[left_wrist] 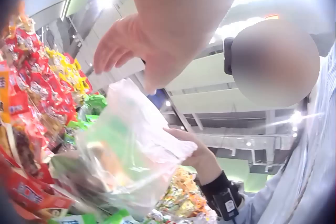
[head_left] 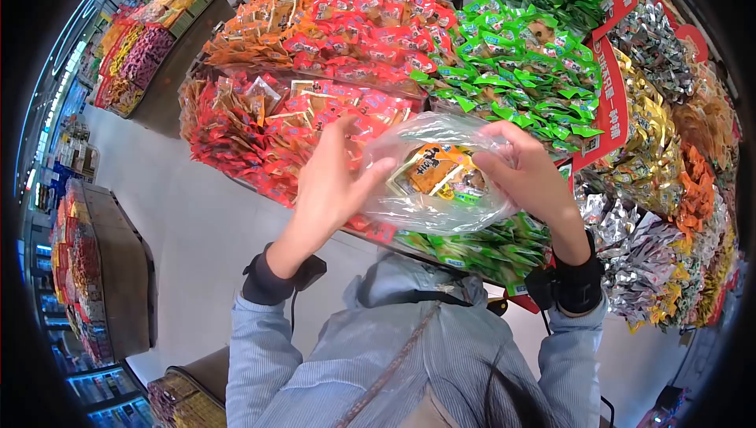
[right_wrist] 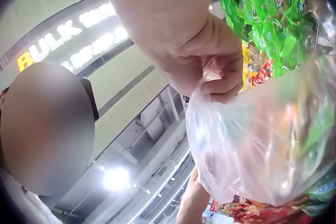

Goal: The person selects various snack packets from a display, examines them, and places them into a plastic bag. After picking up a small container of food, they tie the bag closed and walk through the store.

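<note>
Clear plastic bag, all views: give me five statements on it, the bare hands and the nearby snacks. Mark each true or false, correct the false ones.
1. The bare right hand pinches the edge of the clear plastic bag. True.

2. The bare left hand grips a snack packet. False: the left hand holds nothing, its thumb and fingers spread apart.

3. The bag is empty. False: packets lie inside, among them a flat orange-and-yellow packet.

4. In the head view, the heap of glossy green packets lies to the right of the heap of glossy red packets. True.

5. Both wrists are bare. False: each wears a black wrist strap.
</note>
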A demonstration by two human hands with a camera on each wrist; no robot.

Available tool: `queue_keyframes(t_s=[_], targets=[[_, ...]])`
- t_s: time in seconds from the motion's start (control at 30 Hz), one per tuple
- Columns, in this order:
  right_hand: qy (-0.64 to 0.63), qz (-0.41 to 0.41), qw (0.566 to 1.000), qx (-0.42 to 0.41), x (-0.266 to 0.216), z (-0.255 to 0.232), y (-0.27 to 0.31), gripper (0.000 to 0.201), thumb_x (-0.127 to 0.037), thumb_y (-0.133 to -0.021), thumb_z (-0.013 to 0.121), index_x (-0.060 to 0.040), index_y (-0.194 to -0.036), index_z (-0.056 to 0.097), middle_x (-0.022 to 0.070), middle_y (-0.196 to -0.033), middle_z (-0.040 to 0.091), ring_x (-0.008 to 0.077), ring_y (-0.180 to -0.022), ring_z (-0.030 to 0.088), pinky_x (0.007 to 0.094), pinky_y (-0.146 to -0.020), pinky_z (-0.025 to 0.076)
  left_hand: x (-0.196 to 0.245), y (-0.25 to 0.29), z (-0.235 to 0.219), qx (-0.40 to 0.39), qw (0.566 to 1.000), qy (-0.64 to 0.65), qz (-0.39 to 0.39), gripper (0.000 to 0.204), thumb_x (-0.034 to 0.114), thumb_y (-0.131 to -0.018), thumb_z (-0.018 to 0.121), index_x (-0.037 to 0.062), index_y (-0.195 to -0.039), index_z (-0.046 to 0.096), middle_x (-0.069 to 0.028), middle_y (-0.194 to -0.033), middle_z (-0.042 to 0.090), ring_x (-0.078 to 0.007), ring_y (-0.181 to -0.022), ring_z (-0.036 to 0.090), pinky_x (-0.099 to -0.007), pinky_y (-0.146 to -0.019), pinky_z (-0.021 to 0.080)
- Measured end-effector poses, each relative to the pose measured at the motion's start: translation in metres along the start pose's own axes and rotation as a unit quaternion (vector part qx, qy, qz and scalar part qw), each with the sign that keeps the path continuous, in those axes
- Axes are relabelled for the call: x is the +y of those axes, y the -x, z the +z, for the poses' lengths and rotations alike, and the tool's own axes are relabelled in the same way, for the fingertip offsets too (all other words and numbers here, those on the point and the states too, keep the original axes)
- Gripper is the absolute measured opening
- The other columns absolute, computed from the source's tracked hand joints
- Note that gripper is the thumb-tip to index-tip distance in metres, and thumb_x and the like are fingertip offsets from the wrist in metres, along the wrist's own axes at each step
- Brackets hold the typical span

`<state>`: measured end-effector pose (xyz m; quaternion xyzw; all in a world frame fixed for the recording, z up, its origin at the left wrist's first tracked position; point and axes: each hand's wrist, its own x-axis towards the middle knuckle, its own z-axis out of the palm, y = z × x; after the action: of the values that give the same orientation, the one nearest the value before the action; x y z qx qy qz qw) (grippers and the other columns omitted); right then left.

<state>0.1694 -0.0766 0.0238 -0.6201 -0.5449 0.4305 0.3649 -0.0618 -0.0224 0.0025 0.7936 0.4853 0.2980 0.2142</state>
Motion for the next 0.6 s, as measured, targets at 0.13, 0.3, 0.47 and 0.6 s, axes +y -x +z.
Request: queue_keyframes(t_s=[0.13,0.3,0.47,0.6], targets=[[-0.067,0.000,0.998,-0.020,0.004,0.006,-0.009,0.015,-0.018,-0.083,0.050,-0.0044,-0.087,0.047,0.0011,-0.053,0.048,0.0056,-0.041,0.042,0.0208,-0.036,0.030,-0.036,0.001,0.032,-0.159,0.952,0.256,-0.051,0.033,0.023,-0.084,0.051,-0.0005,-0.106,0.043,-0.0059,-0.074,0.052,-0.0149,-0.066,0.053,-0.0280,-0.057,0.043],[-0.394,0.006,0.918,-0.036,0.015,0.003,-0.026,0.011,-0.015,-0.085,0.044,-0.0069,-0.079,0.043,-0.0034,-0.046,0.034,0.0042,-0.036,0.029,0.0195,-0.034,0.022,-0.018,-0.010,0.034,-0.228,0.790,0.549,-0.150,0.015,0.018,-0.091,0.035,0.0073,-0.083,0.042,0.0039,-0.058,0.038,-0.0034,-0.048,0.033,-0.0182,-0.040,0.027],[-0.413,-0.049,0.905,0.093,-0.015,-0.008,-0.012,0.008,-0.013,-0.086,0.042,-0.0073,-0.081,0.043,-0.0050,-0.048,0.031,0.0026,-0.035,0.024,0.0181,-0.032,0.017,0.024,-0.037,0.018,-0.200,0.721,0.656,-0.106,0.015,0.019,-0.091,0.035,0.0073,-0.085,0.041,0.0032,-0.054,0.035,-0.0042,-0.040,0.031,-0.0175,-0.033,0.024],[-0.378,-0.122,0.914,0.087,-0.022,-0.015,0.006,0.008,-0.013,-0.089,0.040,-0.0072,-0.083,0.042,-0.0054,-0.048,0.033,0.0008,-0.033,0.024,0.0154,-0.031,0.015,0.039,-0.050,0.014,-0.179,0.746,0.640,-0.034,0.015,0.018,-0.091,0.035,0.0071,-0.081,0.038,0.0023,-0.054,0.035,-0.0048,-0.038,0.032,-0.0183,-0.033,0.026]])
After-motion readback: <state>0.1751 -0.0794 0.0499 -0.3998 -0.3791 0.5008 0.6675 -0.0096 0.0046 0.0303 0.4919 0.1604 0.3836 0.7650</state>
